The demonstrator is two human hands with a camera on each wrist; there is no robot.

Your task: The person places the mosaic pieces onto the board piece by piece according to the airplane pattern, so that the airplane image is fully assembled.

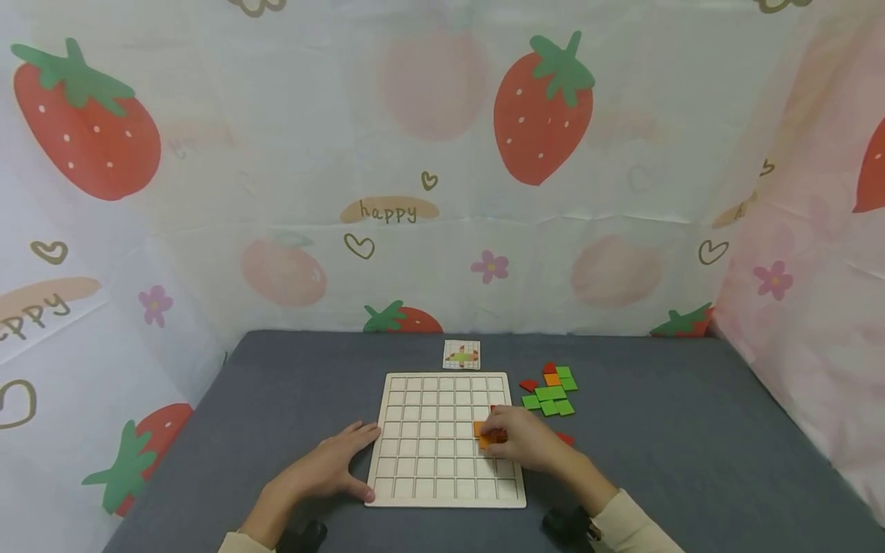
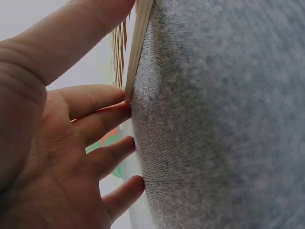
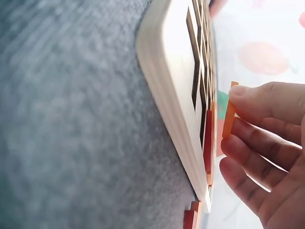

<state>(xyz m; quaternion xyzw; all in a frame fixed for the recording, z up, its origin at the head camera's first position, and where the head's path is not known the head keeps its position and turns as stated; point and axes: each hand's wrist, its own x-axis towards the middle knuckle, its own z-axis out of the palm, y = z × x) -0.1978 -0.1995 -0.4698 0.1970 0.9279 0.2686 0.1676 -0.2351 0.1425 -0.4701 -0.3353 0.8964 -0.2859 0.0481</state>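
A pale wooden board [image 1: 408, 467] with a grid of square recesses lies flat on the grey cloth. At its left edge rests my left hand [image 1: 332, 463], fingers extended and thumb near the front corner; the left wrist view shows the fingertips [image 2: 125, 95] against the rim. Over the board's right side, my right hand [image 1: 525, 439] pinches a thin orange tile [image 3: 229, 112] between thumb and fingers, apart from the board in the right wrist view. Beneath the hand, an orange tile [image 1: 478, 428] and a red piece [image 3: 208, 143] sit on the board, partly hidden.
A small pattern card [image 1: 461, 346] lies behind the board. Green tiles [image 1: 551, 392], red pieces [image 1: 528, 385] and an orange tile [image 1: 551, 379] are grouped at the board's right. Another red piece [image 1: 565, 438] shows beside the right wrist. Printed fabric [image 1: 442, 261] hangs behind the table.
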